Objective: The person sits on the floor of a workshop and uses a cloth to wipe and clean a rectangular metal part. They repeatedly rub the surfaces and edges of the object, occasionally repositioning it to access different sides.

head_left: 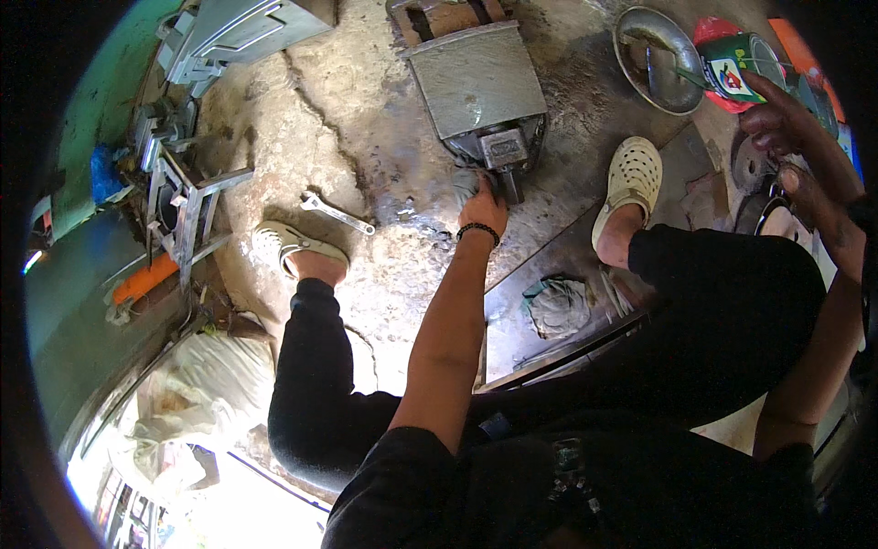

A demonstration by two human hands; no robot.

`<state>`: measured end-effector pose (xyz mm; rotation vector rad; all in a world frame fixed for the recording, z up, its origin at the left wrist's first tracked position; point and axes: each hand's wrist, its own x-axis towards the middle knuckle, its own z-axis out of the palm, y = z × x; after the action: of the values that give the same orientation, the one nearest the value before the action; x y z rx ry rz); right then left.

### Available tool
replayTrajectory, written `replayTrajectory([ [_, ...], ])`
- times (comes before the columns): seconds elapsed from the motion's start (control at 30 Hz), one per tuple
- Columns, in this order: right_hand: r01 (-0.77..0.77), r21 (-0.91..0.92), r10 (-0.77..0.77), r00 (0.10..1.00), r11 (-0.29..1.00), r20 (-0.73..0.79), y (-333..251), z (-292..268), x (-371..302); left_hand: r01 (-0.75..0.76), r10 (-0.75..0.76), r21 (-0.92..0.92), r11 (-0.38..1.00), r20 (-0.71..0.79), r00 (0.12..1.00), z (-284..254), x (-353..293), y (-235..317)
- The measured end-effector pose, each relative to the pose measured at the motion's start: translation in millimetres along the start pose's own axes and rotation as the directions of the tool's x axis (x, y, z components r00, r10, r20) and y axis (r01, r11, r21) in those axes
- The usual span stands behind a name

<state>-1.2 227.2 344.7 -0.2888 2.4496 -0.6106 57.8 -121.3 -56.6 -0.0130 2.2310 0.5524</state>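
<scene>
My left hand (485, 209), with a dark beaded bracelet at the wrist, is closed round a grey rag (466, 186). It presses against the near end of a heavy metal assembly with a flat grey plate (476, 82) on top. Beside the fingers, a square metal block (504, 149) with a short bar juts toward me. My right hand (809, 151) is raised at the far right, index finger stretched out and the others half bent, with nothing visible in it. Its fingertip is near a green can (736, 66).
A metal bowl (629, 46) holding dark matter stands beside the can. A combination wrench (338, 213) lies by my left shoe (283, 249). A crumpled rag (558, 306) rests on a metal sheet near my right shoe (631, 178). A metal frame (187, 206) stands left.
</scene>
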Motion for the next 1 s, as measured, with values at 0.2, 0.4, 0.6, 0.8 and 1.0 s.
replayTrajectory([
  [0.2, 0.225, 0.429, -0.324, 0.93, 0.875, 0.172, -11.9, -23.1, 6.9, -0.043, 0.042, 0.05, 0.998, 0.02, 0.999, 2.6, -4.5, -4.9],
  [0.4, -0.079, -0.034, 0.068, 0.963, 0.996, -0.261, -33.0, 16.1, -24.2, -0.171, 0.142, 0.22, 0.961, 0.138, 0.98, 7.8, 2.1, -8.5],
  [0.6, -0.026, 0.002, 0.026, 0.965, 1.0, -0.261, -10.4, 13.5, -41.0, -0.163, 0.076, 0.296, 0.941, 0.283, 0.956, 30.5, -22.4, 16.7],
  [0.8, 0.006, 0.124, 0.034, 0.946, 0.992, -0.323, -16.3, 16.0, -54.4, -0.091, 0.04, 0.255, 0.963, 0.197, 0.979, 27.7, -91.4, 9.4],
  [1.0, 0.093, 0.186, -0.029, 0.947, 0.978, -0.319, 4.8, 17.5, -89.9, -0.125, 0.007, 0.409, 0.904, 0.276, 0.961, -31.5, -117.1, 6.6],
])
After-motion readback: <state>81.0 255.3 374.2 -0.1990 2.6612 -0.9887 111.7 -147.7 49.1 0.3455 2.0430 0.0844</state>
